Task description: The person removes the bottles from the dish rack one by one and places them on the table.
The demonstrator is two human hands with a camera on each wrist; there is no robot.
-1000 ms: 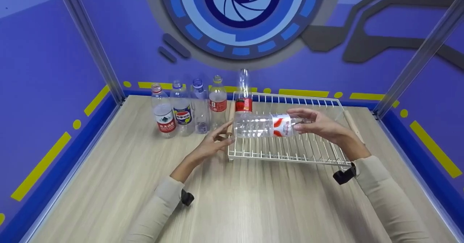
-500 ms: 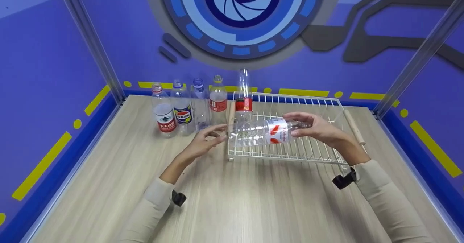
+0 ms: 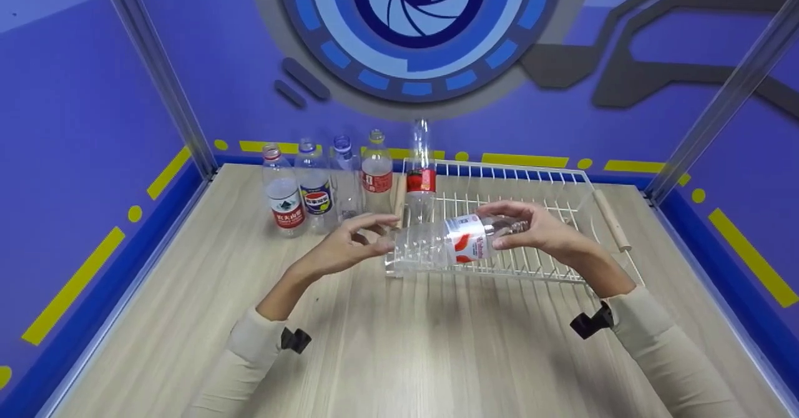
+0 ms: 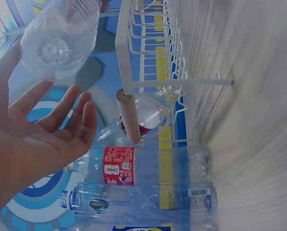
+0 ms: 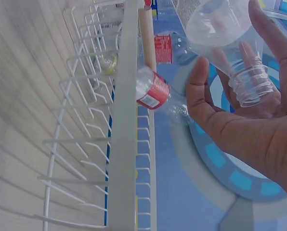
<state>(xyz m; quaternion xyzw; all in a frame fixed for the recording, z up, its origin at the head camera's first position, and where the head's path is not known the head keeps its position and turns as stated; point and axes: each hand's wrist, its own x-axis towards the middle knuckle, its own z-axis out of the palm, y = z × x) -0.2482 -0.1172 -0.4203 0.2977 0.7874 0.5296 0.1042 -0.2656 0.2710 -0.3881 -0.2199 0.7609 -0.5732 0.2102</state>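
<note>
Right up front, two cream sleeves [image 3: 661, 337], cut off by the bottom edge, with a small black thing [image 3: 294, 340] at each wrist, too dark to make out. Under everything, a wooden desk [image 3: 399, 355].

Next, the left hand [image 3: 346, 243], fingers loose and spread, right at the bottom of a clear bottle [image 3: 450, 246]. Cannot tell if touching or a tiny bit apart; tip of the thumb hidden by the bottle in the left wrist view. At the other end, the right hand [image 3: 540, 228], wrapped around the neck, some fingers showing only through the plastic.

Up in the air over the near left part of a white wire rack [image 5: 123, 120], the same clear bottle, lying sideways: neck toward the right hand, bottom toward the left hand and slanted a bit closer to the person. Hard to see any drink inside.

On the rack, a wooden handle [image 3: 612, 218] at each end. Inside, mouth down, a red-label bottle [image 3: 421, 181], neck lost among the wires in the head view.

Left of the rack, four bottles [image 3: 315, 196] standing in a row, mouths up and open, bottoms of the two nearest the rack partly behind the left hand.

Farthest back, a blue-purple wall [image 3: 206, 62] with a big round picture [image 3: 418, 81], cut off on top.
</note>
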